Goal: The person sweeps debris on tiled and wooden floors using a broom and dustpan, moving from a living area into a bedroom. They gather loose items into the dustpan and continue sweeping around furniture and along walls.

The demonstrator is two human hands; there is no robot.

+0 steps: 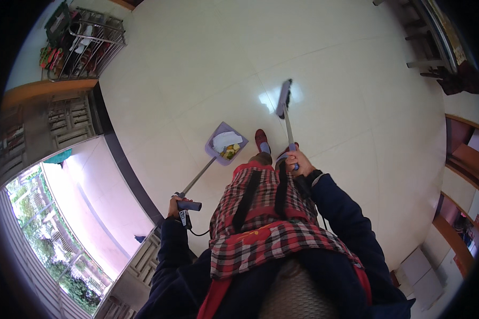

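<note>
My left hand [175, 206] is closed around the grey handle of a long-handled dustpan [243, 146]. Its purple pan lies on the tiled floor [327, 79], left of my feet, and holds a crumpled white item [226, 139] and yellow and green scraps [229, 151]. In my right hand [298, 162] is the handle of a broom [283, 99], whose purple head with dark bristles is at the floor, beyond my feet. The broom and the dustpan are apart. I wear red shoes [261, 137] and a red checked apron [263, 247].
At the upper left a metal rack [99, 38] holds shoes. An open doorway with a dark threshold [121, 155] lies on the left. Wooden furniture legs [425, 63] stand at the upper right. Door frames [455, 243] and pale panels [427, 279] are on the right.
</note>
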